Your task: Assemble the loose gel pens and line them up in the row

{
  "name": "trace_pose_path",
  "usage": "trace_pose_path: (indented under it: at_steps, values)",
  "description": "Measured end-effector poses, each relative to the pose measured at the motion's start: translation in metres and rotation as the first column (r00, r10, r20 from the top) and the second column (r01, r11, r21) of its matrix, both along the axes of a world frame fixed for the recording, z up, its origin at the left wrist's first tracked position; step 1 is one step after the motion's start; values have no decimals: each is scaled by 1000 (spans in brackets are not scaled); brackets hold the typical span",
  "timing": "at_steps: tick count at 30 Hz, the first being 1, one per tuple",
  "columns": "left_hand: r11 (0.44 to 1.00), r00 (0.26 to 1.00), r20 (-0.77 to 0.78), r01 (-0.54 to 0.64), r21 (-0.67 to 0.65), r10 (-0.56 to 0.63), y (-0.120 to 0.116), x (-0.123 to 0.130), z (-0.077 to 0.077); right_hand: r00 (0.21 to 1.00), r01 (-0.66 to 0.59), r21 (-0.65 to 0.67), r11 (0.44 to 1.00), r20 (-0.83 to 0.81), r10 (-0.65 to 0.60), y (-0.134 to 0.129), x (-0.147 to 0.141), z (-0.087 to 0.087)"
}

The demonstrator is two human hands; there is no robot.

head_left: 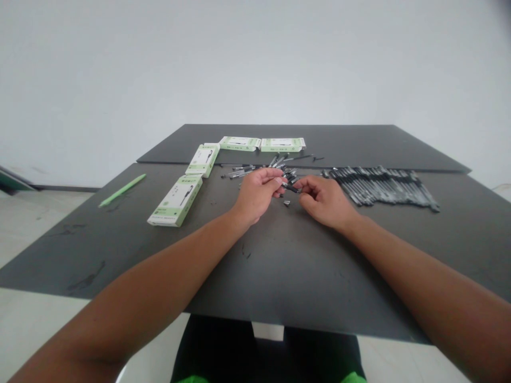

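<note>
A small black pen part (290, 187) spans the gap between my two hands over the middle of the dark table. My left hand (258, 192) pinches its left end, with thumb and fingers together. At its right end are the closed fingertips of my right hand (322, 198). Behind my hands lies a loose pile of pen parts (243, 170), partly hidden by my left hand. Small metallic tips (286, 203) rest on the table just below the held part. A long row of black and clear pens (383, 186) lies side by side to the right.
Several white and green boxes (178, 201) form a bent line from the left front to the back middle. A light green pen (123, 190) lies at the far left. The dark table (279, 266) has a seam across its back part.
</note>
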State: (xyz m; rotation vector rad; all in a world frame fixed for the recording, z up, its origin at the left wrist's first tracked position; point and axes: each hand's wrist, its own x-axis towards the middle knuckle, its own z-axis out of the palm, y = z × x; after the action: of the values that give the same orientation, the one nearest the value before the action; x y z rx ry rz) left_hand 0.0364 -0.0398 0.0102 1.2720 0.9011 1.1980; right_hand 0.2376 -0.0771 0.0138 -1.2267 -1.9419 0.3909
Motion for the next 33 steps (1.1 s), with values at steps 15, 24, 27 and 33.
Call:
trace_pose_path:
  at_steps: [15,24,27,33]
  values:
    - [998,995,-99,-17,58,23,-3,6,-3,999,46,0,999,-6,-46,-1,-3,-2]
    - [997,989,-136,-46,59,54,0,2,-3,999,50,-56,997,9,-50,-3,-8,0]
    - [989,983,-139,-110,101,123,3,0,-4,990,139,-52,989,-19,-140,1,-2,2]
    - [973,956,-205,-185,134,210,12,-5,-8,865,502,-56,863,39,-500,21,32,14]
